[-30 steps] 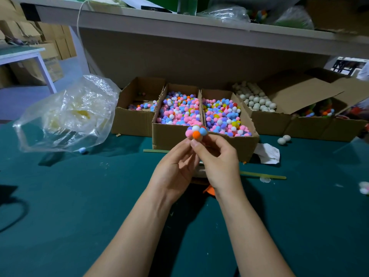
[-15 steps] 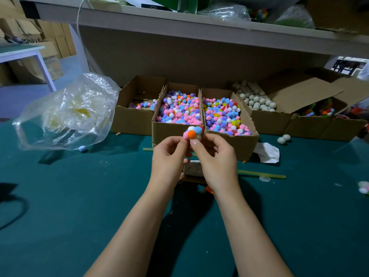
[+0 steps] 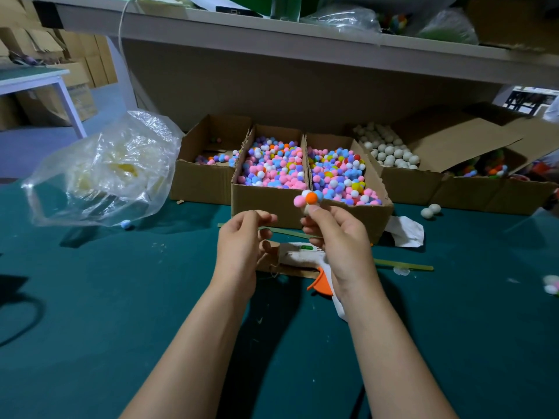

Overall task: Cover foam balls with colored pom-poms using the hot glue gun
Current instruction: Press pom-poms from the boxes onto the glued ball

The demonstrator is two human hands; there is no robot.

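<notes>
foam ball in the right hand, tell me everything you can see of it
The foam ball is round, off-white where bare at the bottom; pink, orange, blue and white pom-poms cluster on its top. The right hand pinches it from below with its fingers, holding it up off the table. Nothing else touches it.

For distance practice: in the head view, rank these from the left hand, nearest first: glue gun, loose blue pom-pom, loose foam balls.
1. Glue gun, just right of the left hand.
2. Blue pom-pom, on the table, left.
3. Foam balls, far right.
</notes>
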